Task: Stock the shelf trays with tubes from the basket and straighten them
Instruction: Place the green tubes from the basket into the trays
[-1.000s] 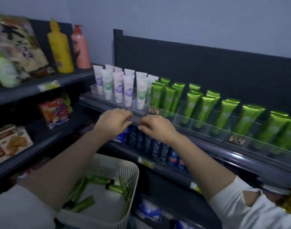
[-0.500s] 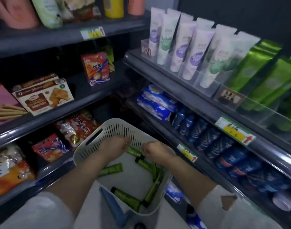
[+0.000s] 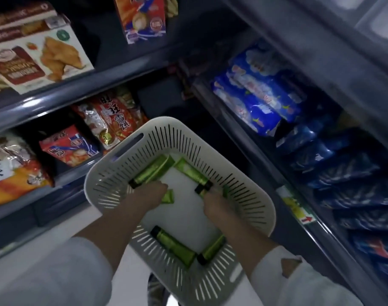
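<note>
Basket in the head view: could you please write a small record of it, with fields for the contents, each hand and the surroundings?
basket: white, slotted walls, low in front of the shelves
contents: green tubes with black caps, lying loose at several angles
left hand: inside the basket, over a green tube end; grip hidden
right hand: inside the basket, fingers at a capped tube; grip hidden
left shelves: snack packets
right shelves: blue packs
</note>
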